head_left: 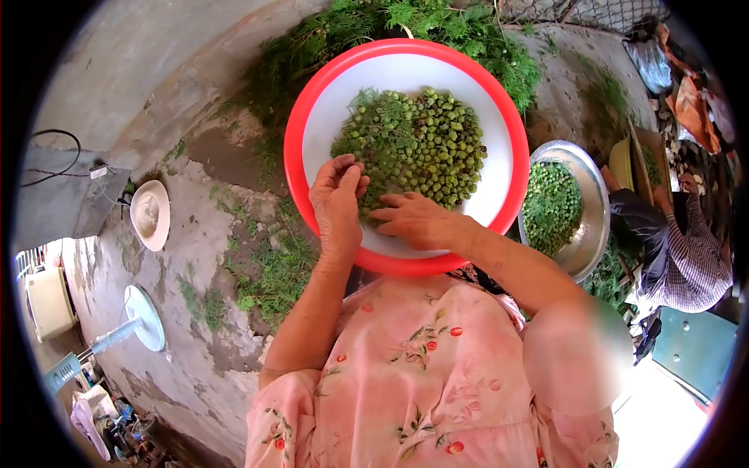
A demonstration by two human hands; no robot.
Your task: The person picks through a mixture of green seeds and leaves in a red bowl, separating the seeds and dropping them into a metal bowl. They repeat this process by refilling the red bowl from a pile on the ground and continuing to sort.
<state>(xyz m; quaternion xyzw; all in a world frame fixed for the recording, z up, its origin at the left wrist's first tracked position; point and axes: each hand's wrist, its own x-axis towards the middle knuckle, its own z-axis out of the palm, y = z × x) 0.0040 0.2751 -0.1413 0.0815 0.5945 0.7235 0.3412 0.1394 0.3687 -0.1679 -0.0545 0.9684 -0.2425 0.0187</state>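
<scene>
- Far away, I am likely sorting green balls (pixel 451 144) inside the basin (pixel 520 156).
- My left hand (pixel 337 201) is hanging over the basin's near-left side; I cannot tell if it is pinching.
- My right hand (pixel 417 222) is resting at its near side, fingers apart.
- Leaves (pixel 382 121) are maybe needing careful picking next.
- The balls are looking round, some brown.

Single head-worn wide-angle view, looking steeply down past the wearer's pink garment (pixel 413 366) onto the near red-rimmed basin (pixel 501 183).
</scene>
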